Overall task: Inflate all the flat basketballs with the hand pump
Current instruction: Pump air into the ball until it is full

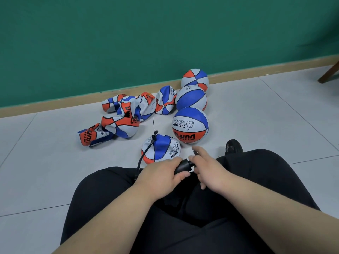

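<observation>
Knees (95,191) frame the pump (182,167), left hand (159,174) gripping it steady, right hand (209,170) curled on the plunger (191,163), so the hose (144,156) feeds the nearest flat ball (162,148).

Matte dark-green wall (110,43) fills the upper view, evenly lit, with a faint darker smudge of shadow toward its upper right. Tan skirting board (55,105) runs along its foot, rising to the right. Floor of large pale grey tiles (45,162), thin dark grout lines, soft sheen. Dark brown wooden furniture leg (329,72) at right edge, slanted, foot on the tiles.
</observation>
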